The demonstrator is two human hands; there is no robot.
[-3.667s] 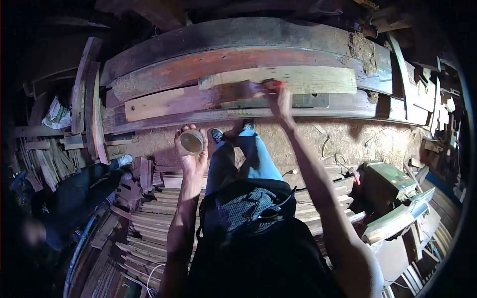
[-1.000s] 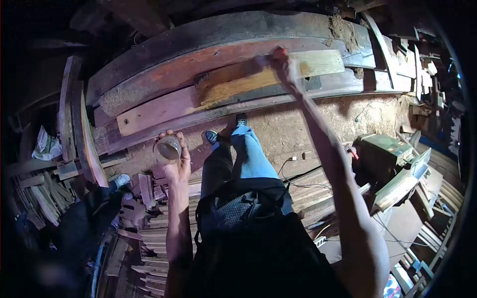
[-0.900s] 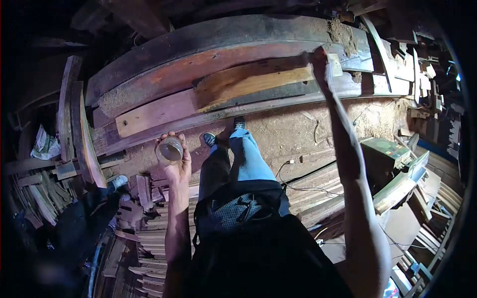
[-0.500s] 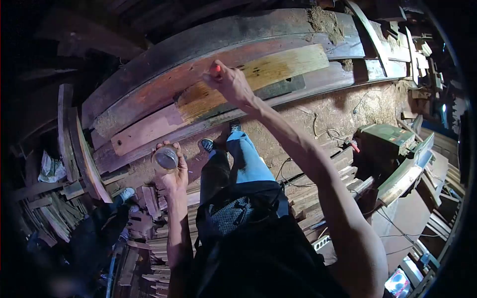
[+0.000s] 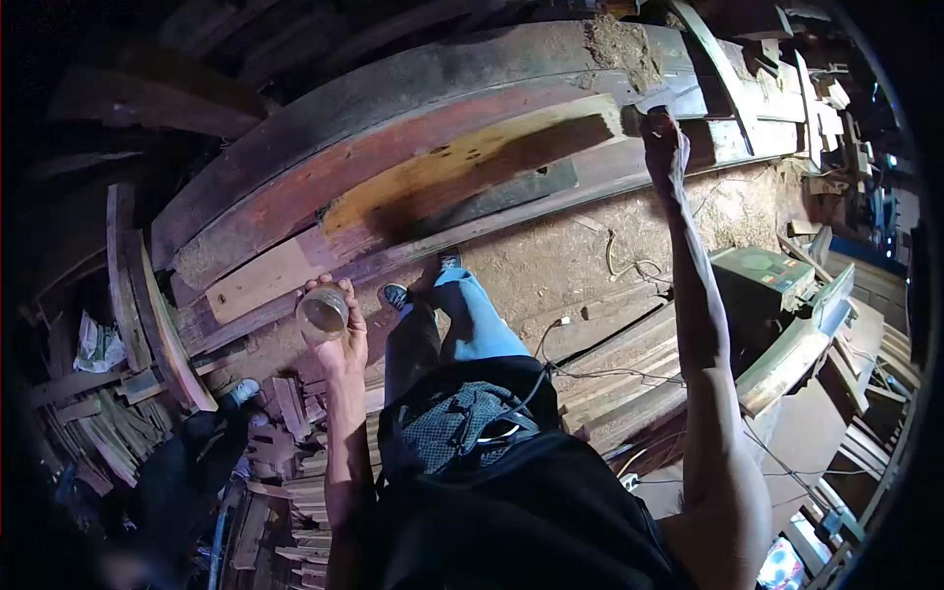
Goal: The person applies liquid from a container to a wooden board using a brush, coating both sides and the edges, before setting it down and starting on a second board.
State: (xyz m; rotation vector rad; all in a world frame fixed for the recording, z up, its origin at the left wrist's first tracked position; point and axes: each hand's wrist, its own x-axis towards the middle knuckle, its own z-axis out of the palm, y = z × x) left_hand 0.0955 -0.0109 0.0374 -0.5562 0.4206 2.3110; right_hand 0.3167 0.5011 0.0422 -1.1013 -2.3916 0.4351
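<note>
My left hand (image 5: 339,344) is wrapped around a round, see-through cup (image 5: 323,311) with a murky, brownish look, held above the floor near my legs. At the right end of a long board, my right hand (image 5: 665,147) is closed in a fist. It grips a slim tool whose red handle end showed earlier; its working end is hard to make out here. Below and left of that hand, the board (image 5: 472,157) has a glossy yellow-brown stretch and a pale, dull left part (image 5: 258,285). It rests on wider reddish and grey planks (image 5: 393,133).
Wood shavings (image 5: 626,54) lie on the planks at the back. A green metal box (image 5: 762,275) stands at the right, with cables (image 5: 619,372) running nearby. Stacked wood strips lie around my legs. Another person's dark-clothed leg (image 5: 202,442) is at the lower left.
My right hand has moved right, from above the middle of the board to its right end. My left hand still holds the cup, and the view has shifted slightly.
</note>
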